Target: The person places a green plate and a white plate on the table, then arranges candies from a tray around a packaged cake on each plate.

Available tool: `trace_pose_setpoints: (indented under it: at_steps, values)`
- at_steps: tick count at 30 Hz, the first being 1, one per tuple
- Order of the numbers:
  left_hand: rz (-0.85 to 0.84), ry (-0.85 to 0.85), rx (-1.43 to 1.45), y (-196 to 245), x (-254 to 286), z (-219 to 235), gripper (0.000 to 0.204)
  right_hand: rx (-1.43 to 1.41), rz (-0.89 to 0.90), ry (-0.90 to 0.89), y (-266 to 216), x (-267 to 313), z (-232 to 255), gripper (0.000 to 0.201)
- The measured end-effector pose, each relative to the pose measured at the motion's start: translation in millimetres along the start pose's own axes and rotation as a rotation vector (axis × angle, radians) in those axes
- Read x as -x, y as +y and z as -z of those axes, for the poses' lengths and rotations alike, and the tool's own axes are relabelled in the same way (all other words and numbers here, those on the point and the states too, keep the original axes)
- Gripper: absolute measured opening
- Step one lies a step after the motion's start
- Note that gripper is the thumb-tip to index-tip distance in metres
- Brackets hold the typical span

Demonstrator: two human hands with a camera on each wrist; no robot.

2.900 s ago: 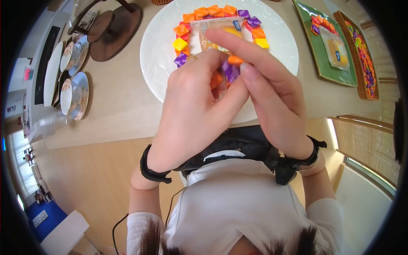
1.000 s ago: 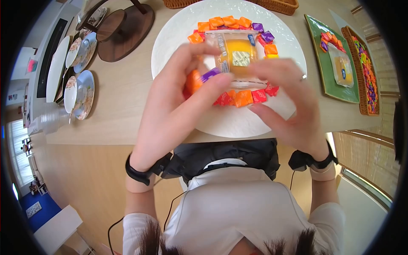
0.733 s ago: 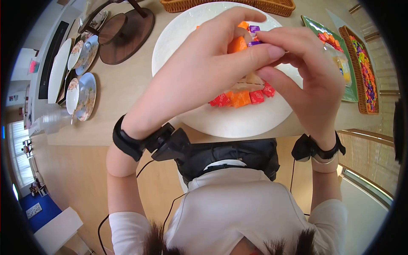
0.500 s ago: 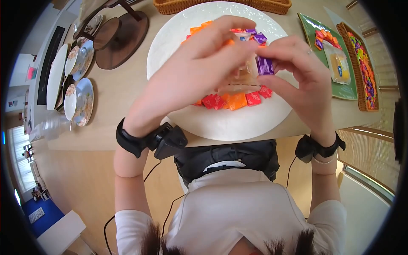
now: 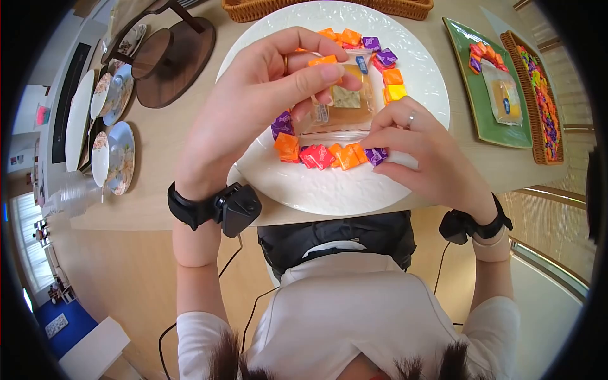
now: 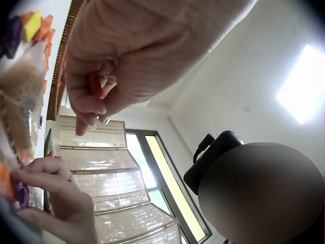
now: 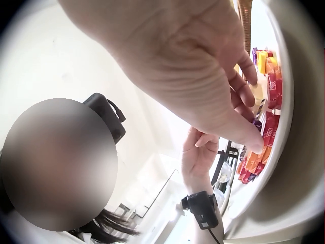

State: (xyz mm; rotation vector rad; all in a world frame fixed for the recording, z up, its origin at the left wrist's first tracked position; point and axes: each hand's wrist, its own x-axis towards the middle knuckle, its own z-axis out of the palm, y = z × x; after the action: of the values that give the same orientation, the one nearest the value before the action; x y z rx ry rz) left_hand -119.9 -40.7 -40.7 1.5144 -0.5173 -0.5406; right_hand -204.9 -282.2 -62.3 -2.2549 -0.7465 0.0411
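Observation:
In the head view the right hand (image 5: 430, 155) pinches a purple candy (image 5: 376, 156) at the front right of a candy ring on the white plate (image 5: 329, 196). Above the plate's left part, the left hand (image 5: 253, 98) holds an orange candy (image 5: 323, 61) between thumb and fingers. A clear packet (image 5: 345, 117) with a yellow-topped item lies inside the ring, partly hidden by the left hand. The left wrist view shows something red (image 6: 95, 84) within the curled fingers of the left hand (image 6: 137, 56). In the right wrist view the right hand (image 7: 198, 76) reaches down to the candies.
A green plate (image 5: 484, 120) with a packet and candies stands at the right, beside a wicker basket (image 5: 538, 136) of candies. Another basket (image 5: 405, 9) is behind the white plate. A dark wooden stand (image 5: 180, 79) and floral dishes (image 5: 120, 158) are at the left.
The right hand has moved down to the front of the ring, bringing the purple candy from above the packet to the plate. The left hand has drawn slightly left, away from the right hand.

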Motion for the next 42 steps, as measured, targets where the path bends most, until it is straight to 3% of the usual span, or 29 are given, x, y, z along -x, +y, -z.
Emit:
trace_pose_setpoints:
  at_steps: [8, 14, 17, 21, 23, 29, 32, 37, 42]
  values:
    - [0.050, -0.034, -0.022, -1.7, 2.9, -3.2, 0.028, 0.103, 0.043, -0.049, 3.0, 1.4, 1.7, 0.034]
    - [0.081, -0.041, 0.002, -2.2, 5.0, -12.8, 0.037, -0.095, -0.083, 0.126, -17.1, -11.0, 18.0, 0.040]
    - [0.053, -0.059, 0.080, -0.8, 5.7, -17.4, 0.043, -0.267, 0.112, 0.218, -10.5, -26.0, 13.0, 0.043]
    - [0.072, -0.062, 0.111, 1.2, 4.5, -13.9, 0.045, -0.172, 0.128, 0.265, -10.1, -34.2, 6.7, 0.041]
    - [0.063, -0.053, 0.106, 1.1, 3.9, -14.4, 0.044, -0.260, 0.141, 0.293, -12.1, -36.0, 3.9, 0.039]
    - [0.066, -0.079, 0.111, -1.7, 5.4, -19.6, 0.048, -0.063, 0.138, 0.291, -9.7, -29.8, 15.4, 0.038]
    - [-0.055, 0.014, 0.054, -8.0, 5.2, -16.1, 0.049, 0.092, 0.129, 0.298, 1.0, -17.1, 34.0, 0.039]
    - [-0.093, -0.008, 0.078, -7.2, 5.8, -11.6, 0.051, -0.024, -0.047, 0.182, 9.3, 7.5, 33.7, 0.028]
    - [-0.064, 0.019, 0.097, -2.9, 7.1, -12.1, 0.053, -0.097, -0.052, 0.146, 16.4, 17.0, 22.5, 0.026]
